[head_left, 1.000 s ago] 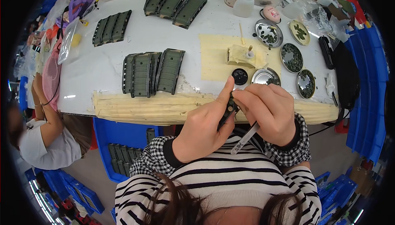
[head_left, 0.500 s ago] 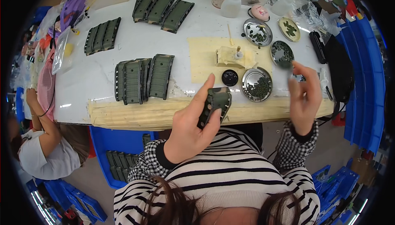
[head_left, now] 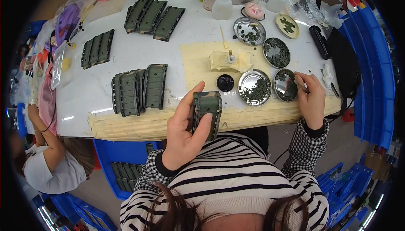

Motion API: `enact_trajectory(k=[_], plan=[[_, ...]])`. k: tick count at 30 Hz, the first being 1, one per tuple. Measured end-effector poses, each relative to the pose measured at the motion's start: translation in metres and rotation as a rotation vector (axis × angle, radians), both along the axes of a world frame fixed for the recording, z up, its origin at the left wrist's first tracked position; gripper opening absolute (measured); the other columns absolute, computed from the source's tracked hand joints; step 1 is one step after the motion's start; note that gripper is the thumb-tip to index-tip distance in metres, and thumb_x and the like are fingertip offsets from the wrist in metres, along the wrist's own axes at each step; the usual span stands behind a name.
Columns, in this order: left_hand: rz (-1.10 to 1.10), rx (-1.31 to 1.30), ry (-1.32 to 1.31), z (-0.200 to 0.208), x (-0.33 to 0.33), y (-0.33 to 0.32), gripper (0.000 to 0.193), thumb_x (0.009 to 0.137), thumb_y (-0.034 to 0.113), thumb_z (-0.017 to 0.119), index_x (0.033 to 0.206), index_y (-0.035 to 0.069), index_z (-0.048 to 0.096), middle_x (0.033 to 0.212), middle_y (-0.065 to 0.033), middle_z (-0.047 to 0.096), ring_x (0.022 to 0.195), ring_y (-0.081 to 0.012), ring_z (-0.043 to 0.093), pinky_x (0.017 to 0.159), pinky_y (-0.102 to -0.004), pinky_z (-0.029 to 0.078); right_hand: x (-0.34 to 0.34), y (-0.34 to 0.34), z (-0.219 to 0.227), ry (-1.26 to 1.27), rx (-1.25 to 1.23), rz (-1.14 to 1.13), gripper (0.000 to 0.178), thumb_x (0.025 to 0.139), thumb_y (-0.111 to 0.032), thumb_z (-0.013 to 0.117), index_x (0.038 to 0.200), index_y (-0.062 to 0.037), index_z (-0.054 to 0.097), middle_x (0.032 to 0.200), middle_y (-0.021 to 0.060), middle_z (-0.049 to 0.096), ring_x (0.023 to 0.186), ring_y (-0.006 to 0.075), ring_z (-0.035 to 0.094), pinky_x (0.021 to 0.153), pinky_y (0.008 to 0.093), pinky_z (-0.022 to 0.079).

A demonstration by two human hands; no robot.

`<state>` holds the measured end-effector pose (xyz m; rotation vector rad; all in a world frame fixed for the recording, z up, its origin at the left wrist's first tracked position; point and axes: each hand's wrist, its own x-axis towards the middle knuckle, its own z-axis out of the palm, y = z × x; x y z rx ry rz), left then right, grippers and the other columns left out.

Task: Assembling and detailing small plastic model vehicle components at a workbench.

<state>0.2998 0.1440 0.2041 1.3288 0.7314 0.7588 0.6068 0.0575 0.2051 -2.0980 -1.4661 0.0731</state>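
My left hand [head_left: 183, 129] is closed round a dark green camouflage curved piece [head_left: 209, 104] with notched edges, held upright above the table's near edge. My thumb presses on its face. My right hand [head_left: 311, 98] pinches a thin stick-like tool [head_left: 302, 88], whose tip points into a round metal dish [head_left: 283, 92] of small dark green bits; its exact kind is too small to tell. Beside that dish sits another metal dish [head_left: 243, 99] with more green bits. A small black round pot [head_left: 225, 83] stands near a tape-wrapped block [head_left: 222, 62] holding a small upright container.
Similar green pieces lie in groups [head_left: 155, 86] on the white table's left side. More dishes [head_left: 276, 52] of green bits stand farther back. A blue bin [head_left: 105, 155] with pieces is below the near edge. Another person's arm [head_left: 46, 134] is at left. Blue racks [head_left: 365, 79] rise at right.
My right hand has come down to the near right dish, the thin tool now showing in its fingers. My left hand has shifted slightly left and turned the green piece more upright.
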Motion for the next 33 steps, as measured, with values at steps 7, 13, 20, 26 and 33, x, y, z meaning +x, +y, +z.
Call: enact_trajectory(k=[7, 13, 20, 26, 33], plan=[[-0.004, -0.338, -0.208, 0.011, 0.005, 0.004, 0.052, 0.098, 0.004, 0.047, 0.146, 0.000, 0.026, 0.122, -0.0164, 0.058, 0.109, -0.0164, 0.057, 0.086, -0.0295, 0.052, -0.049, 0.032, 0.027, 0.115, 0.222, 0.113, 0.020, 0.082, 0.003, 0.064, 0.102, -0.0018, 0.067, 0.083, 0.0099, 0.058, 0.068, 0.0218, 0.059, 0.059, 0.0278, 0.046], [-0.055, -0.340, -0.229, 0.002, 0.006, 0.009, 0.048, 0.100, 0.011, 0.047, 0.144, 0.004, 0.030, 0.121, -0.0161, 0.059, 0.097, -0.0148, 0.062, 0.084, -0.0284, 0.053, -0.080, 0.087, 0.023, 0.117, 0.301, 0.362, 0.019, 0.081, 0.000, 0.067, 0.099, -0.0033, 0.067, 0.083, 0.0084, 0.057, 0.065, 0.0218, 0.061, 0.056, 0.0313, 0.049], [-0.048, -0.407, -0.296, 0.000, 0.004, 0.008, 0.046, 0.101, 0.015, 0.047, 0.142, 0.005, 0.032, 0.117, -0.0153, 0.060, 0.090, -0.0149, 0.063, 0.082, -0.0293, 0.053, -0.087, 0.104, 0.017, 0.073, 0.276, 0.401, 0.022, 0.074, 0.001, 0.068, 0.095, -0.0070, 0.067, 0.081, 0.0068, 0.058, 0.066, 0.0254, 0.062, 0.056, 0.0328, 0.049], [-0.169, -0.816, -0.661, -0.011, 0.004, 0.010, 0.052, 0.102, 0.026, 0.039, 0.147, 0.004, 0.024, 0.095, -0.0067, 0.058, 0.073, -0.0178, 0.054, 0.058, -0.0286, 0.049, -0.085, 0.103, 0.019, 0.092, 0.405, 0.383, 0.016, 0.079, 0.002, 0.068, 0.093, -0.0052, 0.068, 0.080, 0.0055, 0.058, 0.063, 0.0171, 0.061, 0.053, 0.0279, 0.045], [-0.283, -1.054, -0.895, -0.015, 0.005, 0.006, 0.053, 0.102, 0.025, 0.039, 0.148, 0.004, 0.023, 0.091, -0.0069, 0.056, 0.070, -0.0172, 0.054, 0.055, -0.0285, 0.047, -0.111, 0.069, 0.041, 0.760, 0.518, 0.437, 0.009, 0.095, -0.005, 0.057, 0.101, 0.0023, 0.059, 0.091, 0.0051, 0.059, 0.073, 0.0073, 0.058, 0.066, 0.0207, 0.046]])
